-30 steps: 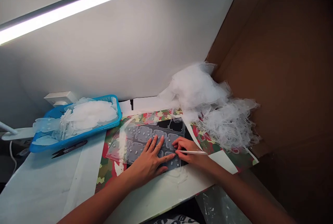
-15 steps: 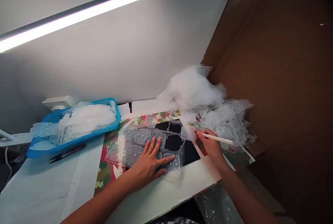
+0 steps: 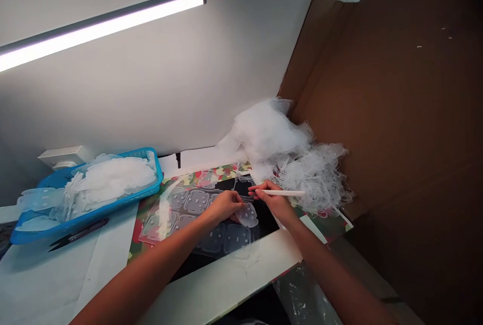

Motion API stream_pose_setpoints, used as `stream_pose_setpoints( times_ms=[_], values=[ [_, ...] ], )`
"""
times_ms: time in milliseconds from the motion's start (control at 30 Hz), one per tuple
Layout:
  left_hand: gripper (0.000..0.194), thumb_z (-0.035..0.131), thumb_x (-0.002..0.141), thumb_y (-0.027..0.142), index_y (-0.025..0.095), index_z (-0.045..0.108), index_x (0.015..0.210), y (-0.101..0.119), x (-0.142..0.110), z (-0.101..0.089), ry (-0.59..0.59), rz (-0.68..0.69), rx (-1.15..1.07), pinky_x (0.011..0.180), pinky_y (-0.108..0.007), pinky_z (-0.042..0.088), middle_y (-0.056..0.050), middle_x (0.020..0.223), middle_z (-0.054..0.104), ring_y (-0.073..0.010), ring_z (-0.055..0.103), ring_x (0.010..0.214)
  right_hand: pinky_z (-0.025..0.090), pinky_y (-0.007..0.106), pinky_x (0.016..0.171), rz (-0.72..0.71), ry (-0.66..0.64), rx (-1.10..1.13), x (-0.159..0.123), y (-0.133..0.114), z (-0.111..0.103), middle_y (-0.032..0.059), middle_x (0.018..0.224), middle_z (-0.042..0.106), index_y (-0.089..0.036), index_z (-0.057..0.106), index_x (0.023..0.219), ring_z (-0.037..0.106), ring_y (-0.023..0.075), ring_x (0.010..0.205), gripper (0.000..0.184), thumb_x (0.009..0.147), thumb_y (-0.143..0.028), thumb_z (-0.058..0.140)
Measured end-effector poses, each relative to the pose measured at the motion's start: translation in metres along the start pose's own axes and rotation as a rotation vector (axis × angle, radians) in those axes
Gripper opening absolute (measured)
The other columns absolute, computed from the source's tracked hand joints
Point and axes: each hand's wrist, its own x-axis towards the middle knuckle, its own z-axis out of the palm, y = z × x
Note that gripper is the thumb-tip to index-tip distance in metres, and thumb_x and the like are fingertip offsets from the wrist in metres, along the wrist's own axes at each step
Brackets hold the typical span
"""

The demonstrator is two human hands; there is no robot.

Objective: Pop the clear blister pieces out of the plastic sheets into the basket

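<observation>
One blue basket (image 3: 124, 198), heaped with pieces (image 3: 116, 174) too overlapped to count. Just before it, one pair of snips (image 3: 79, 234), likely for easy reach. Patterned sheet (image 3: 198, 200), flat on desk (image 3: 226, 285). In left hand (image 3: 225, 205), thumb and fingers pinched: one clear piece (image 3: 248, 216), over sheet. In right hand (image 3: 276, 201), fingers closed pen-fashion: one white tool (image 3: 287, 193), probably for control.

We log the stick (image 3: 287, 193) as white, the loose piece (image 3: 248, 216) as frosty, see-through white. Sheet (image 3: 196, 201): clear, greyish over the black board (image 3: 269, 223). Mat (image 3: 136, 247): camouflage, green, red, tan patches. Basket (image 3: 158, 174) bright blue; pieces inside (image 3: 116, 176) milky white. Scrap heap (image 3: 264, 129) whitish, snips (image 3: 85, 230) dark, cardboard (image 3: 396, 113) plain brown. We mark the lamp (image 3: 113, 25) white, dark grey casing.
</observation>
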Motion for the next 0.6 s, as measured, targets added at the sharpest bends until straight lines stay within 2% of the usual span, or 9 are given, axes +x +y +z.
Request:
stream_pose_setpoints(
  times_ms=[67,133,200,267,400,500,600],
  values=[
    [0.029,0.074,0.072,0.038,0.018,0.054,0.073,-0.005,0.001,0.002,0.025,0.055,0.07,0.048,-0.026,0.051,0.005,0.054,0.056,-0.0154,0.061,0.05,0.055,0.036,0.082,0.007,-0.095,-0.045,0.011,0.006,0.0,0.0041,0.099,0.071,-0.022,0.054,0.079,0.069,0.0201,0.088,0.029,0.084,-0.049,0.062],
    [0.021,0.07,0.074,0.033,0.018,0.055,0.074,-0.009,-0.002,0.004,0.047,0.114,0.143,0.045,-0.024,0.047,0.005,0.056,0.056,-0.014,0.058,0.047,0.055,0.033,0.077,-0.011,-0.187,-0.179,0.017,0.011,-0.001,0.0022,0.092,0.071,-0.021,0.057,0.083,0.067,0.0182,0.084,0.027,0.086,-0.048,0.059],
    [0.014,0.065,0.077,0.028,0.019,0.055,0.074,-0.008,-0.008,0.006,0.077,0.174,0.221,0.046,-0.023,0.044,0.005,0.057,0.056,-0.013,0.056,0.045,0.052,0.03,0.075,-0.044,-0.225,-0.33,0.017,0.014,-0.001,0.0011,0.089,0.07,-0.021,0.059,0.088,0.066,0.0171,0.083,0.024,0.09,-0.044,0.055],
    [0.009,0.06,0.079,0.022,0.019,0.055,0.072,-0.005,-0.017,0.008,0.116,0.231,0.297,0.052,-0.024,0.043,0.004,0.058,0.056,-0.0131,0.055,0.049,0.05,0.029,0.076,-0.066,-0.214,-0.435,0.013,0.013,-0.001,0.0007,0.091,0.071,-0.022,0.06,0.092,0.066,0.0173,0.086,0.02,0.093,-0.04,0.052],
    [0.011,0.057,0.078,0.013,0.02,0.055,0.069,-0.006,-0.037,0.011,0.184,0.355,0.438,0.065,-0.025,0.043,0.0,0.068,0.059,-0.0156,0.057,0.067,0.048,0.031,0.08,-0.053,-0.172,-0.506,0.004,0.003,0.003,0.0004,0.095,0.074,-0.023,0.059,0.095,0.067,0.0189,0.094,0.015,0.095,-0.034,0.049],
    [0.011,0.054,0.085,0.019,0.021,0.057,0.074,-0.016,-0.053,0.009,0.228,0.497,0.512,0.065,-0.025,0.043,0.0,0.073,0.061,-0.0143,0.055,0.067,0.048,0.03,0.078,-0.047,-0.149,-0.509,0.001,-0.004,0.005,0.0004,0.095,0.074,-0.024,0.058,0.093,0.068,0.0188,0.096,0.012,0.095,-0.03,0.048],
    [0.017,0.055,0.09,0.032,0.021,0.058,0.078,-0.023,-0.07,0.004,0.252,0.502,0.359,0.061,-0.023,0.044,-0.001,0.076,0.063,-0.0131,0.056,0.066,0.048,0.031,0.077,-0.056,-0.125,-0.518,0.002,-0.005,0.006,0.0008,0.095,0.075,-0.024,0.058,0.09,0.069,0.0189,0.094,0.012,0.095,-0.029,0.049]
  ],
)
